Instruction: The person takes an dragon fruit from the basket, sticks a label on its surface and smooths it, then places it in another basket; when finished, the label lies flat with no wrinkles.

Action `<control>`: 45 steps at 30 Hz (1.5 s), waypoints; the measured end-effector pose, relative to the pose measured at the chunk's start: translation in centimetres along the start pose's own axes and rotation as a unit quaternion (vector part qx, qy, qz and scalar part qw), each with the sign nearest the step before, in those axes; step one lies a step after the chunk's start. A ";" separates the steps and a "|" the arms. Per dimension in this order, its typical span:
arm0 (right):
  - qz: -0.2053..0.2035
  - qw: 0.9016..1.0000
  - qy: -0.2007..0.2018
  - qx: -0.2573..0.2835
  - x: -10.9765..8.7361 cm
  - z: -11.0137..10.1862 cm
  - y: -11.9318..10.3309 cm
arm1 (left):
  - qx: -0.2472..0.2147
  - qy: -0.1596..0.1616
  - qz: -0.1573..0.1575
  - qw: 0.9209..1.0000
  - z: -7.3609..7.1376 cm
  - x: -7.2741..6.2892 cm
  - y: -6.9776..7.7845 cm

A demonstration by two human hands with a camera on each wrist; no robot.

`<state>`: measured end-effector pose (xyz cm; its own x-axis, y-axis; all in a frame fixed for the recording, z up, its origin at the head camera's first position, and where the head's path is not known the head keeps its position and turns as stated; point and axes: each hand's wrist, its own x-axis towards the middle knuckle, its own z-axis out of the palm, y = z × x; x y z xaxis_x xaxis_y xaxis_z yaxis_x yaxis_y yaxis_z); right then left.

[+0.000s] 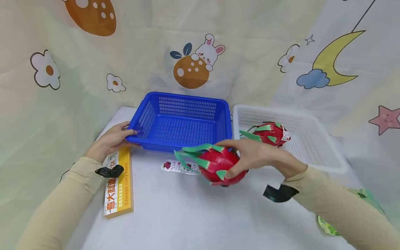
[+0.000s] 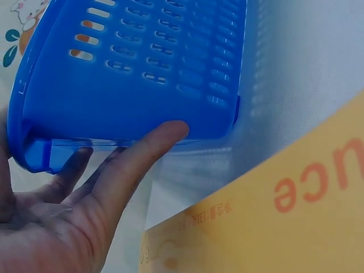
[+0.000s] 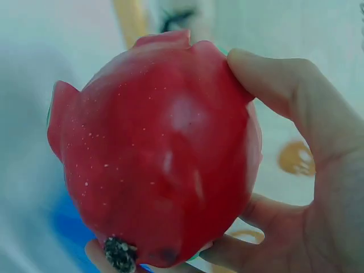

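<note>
My left hand (image 1: 114, 139) grips the near left corner of a blue plastic basket (image 1: 184, 130), thumb over the rim and fingers against the outside. The basket has slotted walls and holds nothing. Over the table just in front of it, my right hand (image 1: 256, 154) holds a red dragon fruit (image 1: 220, 163) with green-tipped scales. In the right wrist view, thumb and fingers curl round this dragon fruit (image 3: 159, 148), its dark stem end facing the camera. A second dragon fruit (image 1: 271, 133), bearing a white label, lies in a white basket (image 1: 307, 139) at the right.
A strip of dragon fruit stickers (image 1: 175, 166) lies before the blue basket. A yellow pasta box (image 1: 125, 187) lies below my left hand. Green packaging (image 1: 328, 227) lies at the right, partly behind my right sleeve. A printed cloth (image 1: 140, 52) hangs behind the baskets.
</note>
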<state>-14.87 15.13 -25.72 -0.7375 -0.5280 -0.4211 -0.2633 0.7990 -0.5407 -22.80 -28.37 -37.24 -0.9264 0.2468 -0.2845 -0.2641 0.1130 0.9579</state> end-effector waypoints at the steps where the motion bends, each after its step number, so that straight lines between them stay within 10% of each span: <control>1: -0.007 1.000 -0.012 0.007 -0.3 1.1 0.5 | 0.000 0.001 0.000 1.000 -0.1 -0.1 0.0; 11: -0.039 0.994 -0.096 0.044 -0.2 7.5 2.5 | -0.004 0.007 -0.010 1.000 0.2 -0.7 -0.1; 27: -0.026 0.987 -0.140 0.067 0.8 7.9 3.3 | 0.052 0.038 -0.020 0.998 0.7 -0.9 0.6; 30: -0.027 0.986 -0.143 0.078 0.8 8.0 3.4 | 0.173 0.092 -0.005 0.981 1.9 -2.0 2.0; 35: -0.033 0.984 -0.143 0.096 0.6 8.1 3.6 | 0.344 0.179 0.106 0.916 6.9 -5.3 5.4; 40: -0.039 0.983 -0.144 0.105 0.4 8.2 4.0 | 0.419 0.051 0.196 0.885 14.5 -7.9 5.3; 45: -0.059 0.983 -0.137 0.105 0.5 8.5 4.3 | 0.419 -0.160 0.147 0.882 19.9 -8.9 2.4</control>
<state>-11.10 15.85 -34.49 -0.5072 -0.6941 -0.5109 -0.1812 0.6654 -0.7241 -9.89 -11.13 -33.18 -0.7630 0.6277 -0.1543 0.3898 0.6373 0.6647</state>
